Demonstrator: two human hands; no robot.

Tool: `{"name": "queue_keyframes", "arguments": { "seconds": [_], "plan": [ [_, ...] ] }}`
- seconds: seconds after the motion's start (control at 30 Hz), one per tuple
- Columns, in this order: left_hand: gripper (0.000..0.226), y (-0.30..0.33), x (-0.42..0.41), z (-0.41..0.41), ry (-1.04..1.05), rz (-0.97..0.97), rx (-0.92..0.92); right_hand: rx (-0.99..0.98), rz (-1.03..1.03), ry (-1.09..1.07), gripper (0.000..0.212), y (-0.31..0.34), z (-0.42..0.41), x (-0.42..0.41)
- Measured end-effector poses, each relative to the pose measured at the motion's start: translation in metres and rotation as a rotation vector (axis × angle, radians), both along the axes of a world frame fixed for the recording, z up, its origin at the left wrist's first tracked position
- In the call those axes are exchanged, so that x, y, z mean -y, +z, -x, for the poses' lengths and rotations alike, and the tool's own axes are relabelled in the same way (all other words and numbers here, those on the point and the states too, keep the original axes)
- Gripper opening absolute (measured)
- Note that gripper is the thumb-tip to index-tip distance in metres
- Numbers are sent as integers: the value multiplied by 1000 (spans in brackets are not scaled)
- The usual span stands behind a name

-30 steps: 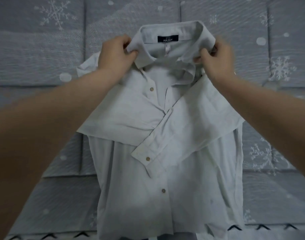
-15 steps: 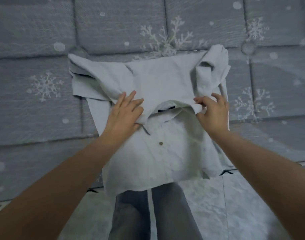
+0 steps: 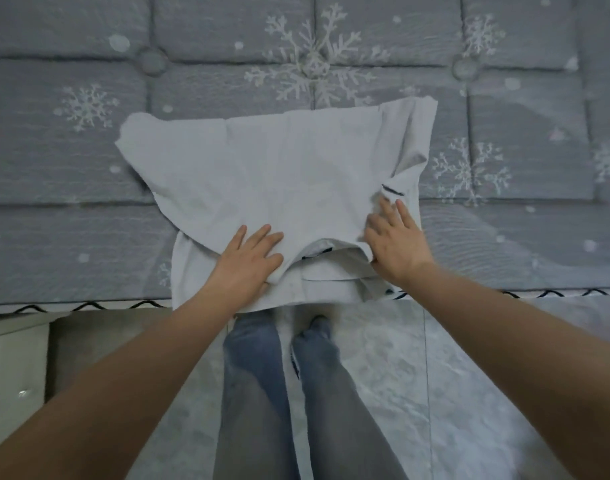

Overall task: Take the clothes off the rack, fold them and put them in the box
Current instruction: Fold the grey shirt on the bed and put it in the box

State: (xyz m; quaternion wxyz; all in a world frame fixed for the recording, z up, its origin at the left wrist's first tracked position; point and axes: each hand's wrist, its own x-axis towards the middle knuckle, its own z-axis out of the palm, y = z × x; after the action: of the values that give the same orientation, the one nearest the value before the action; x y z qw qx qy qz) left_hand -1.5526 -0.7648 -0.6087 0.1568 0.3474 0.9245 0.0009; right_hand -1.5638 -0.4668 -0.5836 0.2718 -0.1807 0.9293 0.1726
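Two flat hands, left hand point(image 3: 251, 254) and right hand point(image 3: 397, 244), press the creased folded shirt point(image 3: 279, 174).

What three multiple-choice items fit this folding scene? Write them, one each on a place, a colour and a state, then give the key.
1. Where does the shirt lie?
A. On the snowflake-patterned mattress, at its near edge
B. On the floor beside the feet
C. Inside a box

2. What colour is the shirt?
A. Dark red
B. Pale grey-white
C. Black

3. How do the hands stand?
A. Both lift the shirt into the air
B. Both hang away from it
C. Left hand and right hand press flat on the folded shirt

Key:
1. A, since the shirt rests on the quilted surface just above the zigzag trim.
2. B, the cloth is light and nearly white.
3. C, fingers are straight and spread on the fabric, either side of the collar.
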Motion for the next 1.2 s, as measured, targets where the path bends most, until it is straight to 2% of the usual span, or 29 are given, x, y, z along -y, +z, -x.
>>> {"name": "queue_keyframes", "arguments": {
  "seconds": [0.23, 0.33, 0.4, 0.47, 0.5, 0.57, 0.63, 0.7, 0.77, 0.83, 0.9, 0.97, 1.07, 1.13, 1.2],
  "plan": [
    [48, 1, -4, -56, 5, 3, 92, 108, 193, -148, 56, -3, -56, -15],
    [45, -8, 4, -66, -20, 48, 172, 185, 162, -191, 55, -9, -71, -17],
    [51, -15, 10, -65, -3, 20, 259, 125, 164, -187, 45, -11, -69, -16],
    [59, -15, 14, -59, 81, -67, 328, -40, 254, -226, 37, -12, -60, -12],
    [59, -14, 16, -52, 138, -132, 308, -125, 318, -265, 37, -14, -55, -10],
    [54, -16, 22, -31, 258, -223, 146, -214, 402, -324, 47, -22, -44, -3],
    [48, -20, 34, -3, 392, -198, -31, -154, 369, -373, 63, -33, -32, 1],
    [58, -26, 51, 27, 523, -78, -87, -34, 290, -473, 73, -46, -22, 2],
    [69, -34, 67, 53, 674, 25, -8, 45, 250, -635, 76, -57, -17, 0],
    [75, -40, 78, 67, 845, 53, 210, 90, 270, -777, 77, -65, -18, -3],
    [75, -48, 86, 69, 909, 102, 353, 52, 238, -793, 74, -72, -18, 3],
    [68, -49, 86, 68, 879, 129, 235, -119, 222, -788, 65, -68, -12, 12],
    [47, -37, 81, 79, 819, 50, -110, -394, 275, -724, 49, -59, 12, 22],
    [30, -34, 82, 94, 778, -4, -260, -449, 380, -673, 48, -57, 36, 32],
    [25, -33, 84, 112, 776, -91, -302, -423, 487, -636, 55, -54, 65, 46]
  ]
}}
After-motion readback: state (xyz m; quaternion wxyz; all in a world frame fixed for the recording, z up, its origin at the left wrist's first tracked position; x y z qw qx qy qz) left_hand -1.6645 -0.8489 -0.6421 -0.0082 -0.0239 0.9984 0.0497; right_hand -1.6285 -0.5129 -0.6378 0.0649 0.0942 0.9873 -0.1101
